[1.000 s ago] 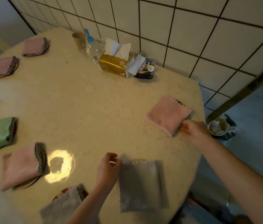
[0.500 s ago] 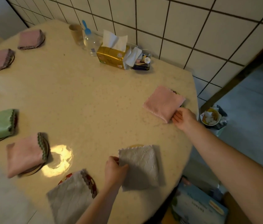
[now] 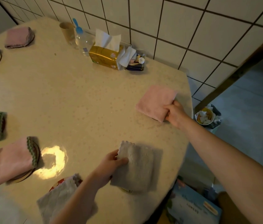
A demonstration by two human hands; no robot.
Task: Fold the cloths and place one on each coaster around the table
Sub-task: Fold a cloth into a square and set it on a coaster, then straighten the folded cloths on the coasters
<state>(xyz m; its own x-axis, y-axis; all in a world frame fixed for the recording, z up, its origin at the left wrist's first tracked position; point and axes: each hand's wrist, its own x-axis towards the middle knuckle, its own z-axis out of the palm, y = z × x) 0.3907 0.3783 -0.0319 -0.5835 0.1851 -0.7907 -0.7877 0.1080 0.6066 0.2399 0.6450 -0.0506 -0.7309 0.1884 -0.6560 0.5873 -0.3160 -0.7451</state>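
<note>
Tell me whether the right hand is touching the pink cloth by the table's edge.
Touching. The head view shows the right hand gripping the near corner of the folded pink cloth, fingers curled over its edge, with no gap between them.

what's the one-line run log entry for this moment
left hand: grips grey cloth | right hand: grips pink cloth | both on table

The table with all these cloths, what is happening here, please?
A person is setting folded cloths on coasters around the table. The left hand grips a grey cloth near the front edge; the right hand grips a pink cloth. Other folded cloths already lie along the left side.
</note>
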